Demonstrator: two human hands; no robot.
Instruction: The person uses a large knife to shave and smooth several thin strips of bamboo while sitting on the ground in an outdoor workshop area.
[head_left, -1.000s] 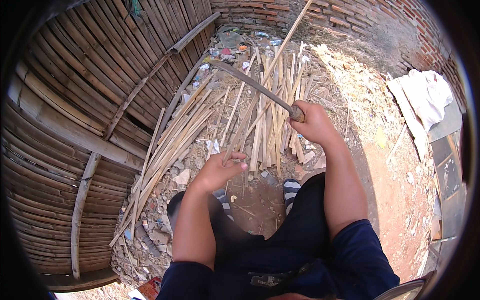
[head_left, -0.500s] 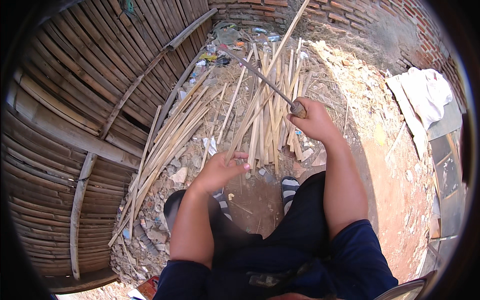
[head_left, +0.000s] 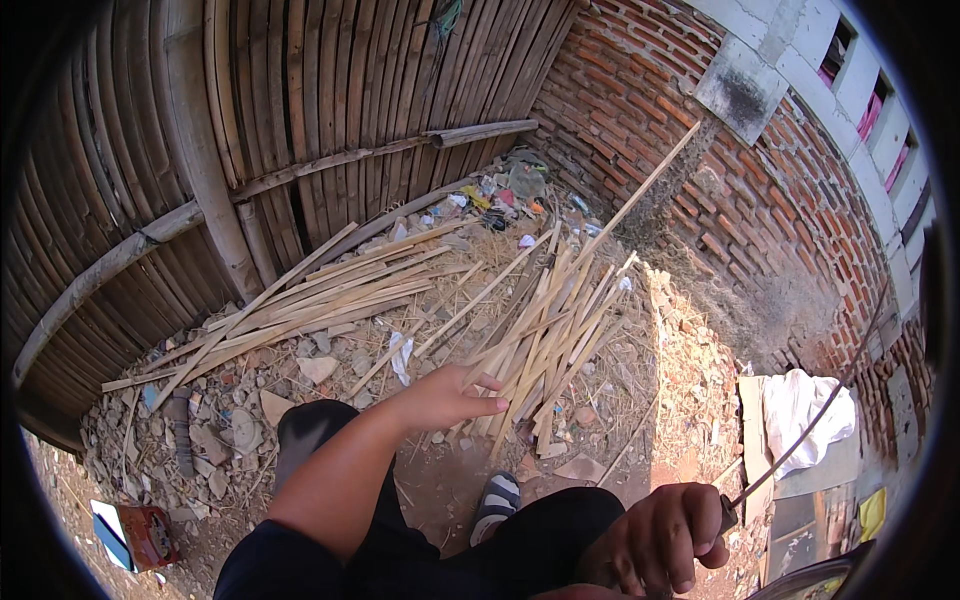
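My right hand (head_left: 655,540), low and near my lap, is closed around the short wooden handle of a long thin dark metal tool (head_left: 805,430). Its shaft slants up and away to the right; whether it is a rod or a blade seen edge-on I cannot tell. My left hand (head_left: 445,400) is over the near end of a stick pile (head_left: 545,345), its thumb and forefinger curled around the low end of a long pale wooden strip (head_left: 645,200). That strip rises to the far right, towards the brick wall. Its exact grip point is partly hidden.
More strips (head_left: 340,290) lie on rubble to the left, beside a slatted bamboo wall (head_left: 330,90). A brick wall (head_left: 650,90) stands behind. White cloth (head_left: 805,415) lies on boards at right. A red-brown box-like object (head_left: 148,535) sits at lower left. Litter (head_left: 495,200) fills the far corner.
My right hand has drawn back and down towards my lap, swinging the metal tool from pointing far left to pointing far right. The view has turned right. My left hand keeps the strip.
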